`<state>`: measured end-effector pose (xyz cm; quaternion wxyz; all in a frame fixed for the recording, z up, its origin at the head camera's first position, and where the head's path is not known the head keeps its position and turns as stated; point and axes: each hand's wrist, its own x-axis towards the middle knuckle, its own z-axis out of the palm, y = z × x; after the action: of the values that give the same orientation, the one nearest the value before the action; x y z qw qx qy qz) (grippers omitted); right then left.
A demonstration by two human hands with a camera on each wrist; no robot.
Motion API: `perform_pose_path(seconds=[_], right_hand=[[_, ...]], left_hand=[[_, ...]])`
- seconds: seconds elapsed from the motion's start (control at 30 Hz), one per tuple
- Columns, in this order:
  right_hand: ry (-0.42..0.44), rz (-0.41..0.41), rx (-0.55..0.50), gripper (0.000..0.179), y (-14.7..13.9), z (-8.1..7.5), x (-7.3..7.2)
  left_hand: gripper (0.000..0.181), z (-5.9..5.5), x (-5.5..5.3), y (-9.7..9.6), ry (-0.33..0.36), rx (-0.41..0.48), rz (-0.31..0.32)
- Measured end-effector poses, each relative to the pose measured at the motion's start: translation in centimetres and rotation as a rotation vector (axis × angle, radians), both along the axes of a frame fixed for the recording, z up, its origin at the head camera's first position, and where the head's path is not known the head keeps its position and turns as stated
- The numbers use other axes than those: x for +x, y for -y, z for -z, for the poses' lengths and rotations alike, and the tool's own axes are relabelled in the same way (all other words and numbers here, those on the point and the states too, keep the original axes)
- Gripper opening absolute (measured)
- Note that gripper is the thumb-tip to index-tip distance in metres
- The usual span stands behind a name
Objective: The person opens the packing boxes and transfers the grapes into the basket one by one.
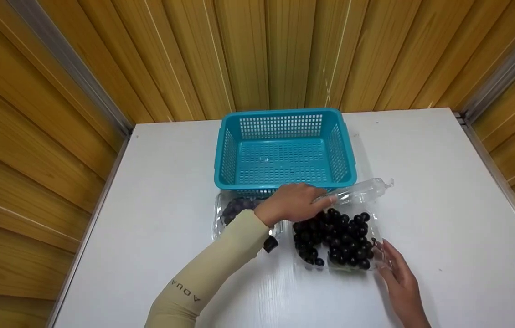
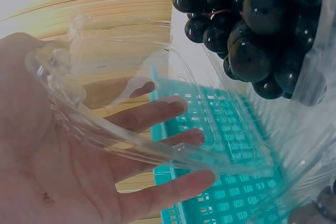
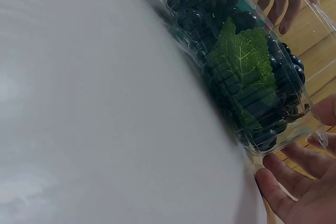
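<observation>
A clear plastic clamshell container (image 1: 378, 223) of dark grapes (image 1: 348, 239) lies with its lid (image 1: 364, 191) raised at the far side. My left hand (image 1: 296, 201) reaches across to that lid. In the left wrist view its fingers (image 2: 157, 116) are straight and spread behind the clear plastic. My right hand (image 1: 403, 282) grips the container's near right corner, thumb and fingers at its edge. A green leaf (image 3: 244, 64) shows through the container wall in the right wrist view. The sleeve partly hides a second clear container (image 1: 218, 218) with purple grapes (image 1: 234, 208), left of the first.
A teal plastic basket (image 1: 285, 182) with slotted sides stands behind both containers, towards the back wall. The white table (image 1: 157, 218) has wood-patterned panels (image 1: 285, 54) around its back and sides.
</observation>
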<state>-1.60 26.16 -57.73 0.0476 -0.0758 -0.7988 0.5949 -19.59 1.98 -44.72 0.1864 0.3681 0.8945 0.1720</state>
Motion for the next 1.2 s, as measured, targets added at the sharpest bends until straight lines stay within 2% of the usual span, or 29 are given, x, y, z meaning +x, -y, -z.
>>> perform_pose_path(seconds=[0.27, 0.73, 0.97, 1.2], right_hand=[[-0.028, -0.007, -0.054, 0.052, 0.0, 0.1, 0.0], [0.031, -0.002, 0.023, 0.052, 0.2, -0.3, -0.3], [-0.005, -0.004, 0.026, 0.051, 0.2, 0.1, -0.3], [-0.043, -0.008, 0.014, 0.051, 0.2, 0.1, -0.2]], left_hand=[[0.070, -0.2, -0.5, -0.1, 0.016, -0.002, 0.005], [0.067, -0.7, -1.0, -0.1, 0.026, 0.013, 0.009], [0.066, -1.1, -1.2, 0.0, 0.073, 0.011, 0.017], [0.065, -1.8, -1.4, 0.1, 0.062, -0.008, 0.036]])
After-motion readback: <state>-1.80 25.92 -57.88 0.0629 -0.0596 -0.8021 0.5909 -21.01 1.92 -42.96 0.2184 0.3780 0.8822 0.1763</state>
